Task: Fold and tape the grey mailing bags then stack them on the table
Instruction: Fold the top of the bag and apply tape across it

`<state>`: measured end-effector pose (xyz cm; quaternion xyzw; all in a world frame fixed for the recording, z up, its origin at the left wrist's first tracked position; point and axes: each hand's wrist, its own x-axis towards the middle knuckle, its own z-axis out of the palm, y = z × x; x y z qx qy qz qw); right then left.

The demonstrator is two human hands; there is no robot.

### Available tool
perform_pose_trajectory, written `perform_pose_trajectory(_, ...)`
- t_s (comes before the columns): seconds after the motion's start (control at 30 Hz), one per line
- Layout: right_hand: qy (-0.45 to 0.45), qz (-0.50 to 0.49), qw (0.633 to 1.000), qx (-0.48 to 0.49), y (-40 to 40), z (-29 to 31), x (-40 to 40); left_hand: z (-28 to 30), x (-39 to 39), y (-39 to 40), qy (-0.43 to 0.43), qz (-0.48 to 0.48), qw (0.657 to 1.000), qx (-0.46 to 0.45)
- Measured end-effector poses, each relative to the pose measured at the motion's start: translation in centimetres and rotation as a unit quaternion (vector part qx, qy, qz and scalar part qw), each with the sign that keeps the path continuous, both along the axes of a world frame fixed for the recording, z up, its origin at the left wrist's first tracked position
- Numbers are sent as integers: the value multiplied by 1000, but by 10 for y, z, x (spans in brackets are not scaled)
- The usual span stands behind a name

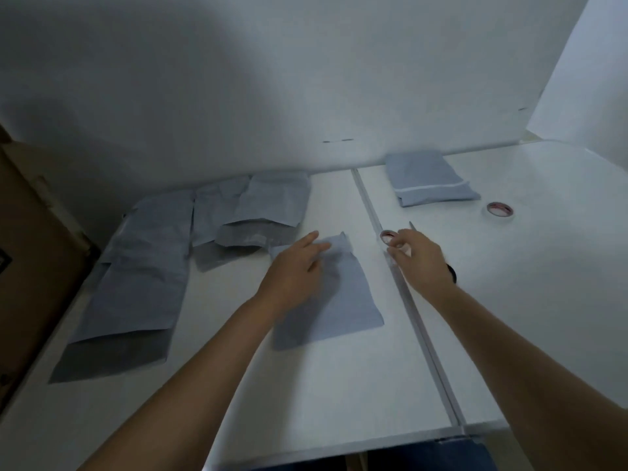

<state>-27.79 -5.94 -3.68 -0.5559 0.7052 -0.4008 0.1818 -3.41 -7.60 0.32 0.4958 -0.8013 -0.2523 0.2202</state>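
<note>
We see the left hand (299, 266) lying flat on a folded grey mailing bag (331, 297), fingers straight, their tips pressing the turned-over flap at the bag's far end. The bag lies on the white table (306, 385), just left of the seam (418, 321) that divides the two tabletops.

The right hand (416, 258) sits just across that seam from the left. Its fingers are curled and pinch a small tape roll (387, 236) with a red inner ring, at the seam's edge. A thin pale strip stands up just beyond the fingertips; we cannot tell whether it is tape. A dark object (452, 271) shows under the right wrist, mostly hidden.

Beyond and to the right of the right hand lies a second tape roll (500, 209), flat on the table. Farther back, a stack of folded bags (431, 180) rests near the wall, a white strip across its top piece.

Left of the pressing hand, unfolded grey bags (136, 277) lie overlapping, reaching the wall. A brown cardboard box (30, 239) stands at the far left edge.
</note>
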Motion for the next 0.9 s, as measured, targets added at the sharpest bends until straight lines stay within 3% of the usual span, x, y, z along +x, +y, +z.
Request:
perform_pose_trajectory(0.1,-290,62,955,25,7,19,21,5,-3,-5,116,46,989,79)
perform_pose_trajectory(0.2,-405,157,899,54,19,29,39,8,-5,-2,226,77,959,150)
perform_pose_trajectory(0.3,-395,209,892,70,27,32,52,11,-1,4,285,93,932,202)
perform_pose_trajectory(0.43,-364,218,902,83,27,35,65,16,8,13,290,91,933,194)
perform_pose_trajectory(0.9,-245,204,944,85,27,49,98,29,34,25,153,160,974,53)
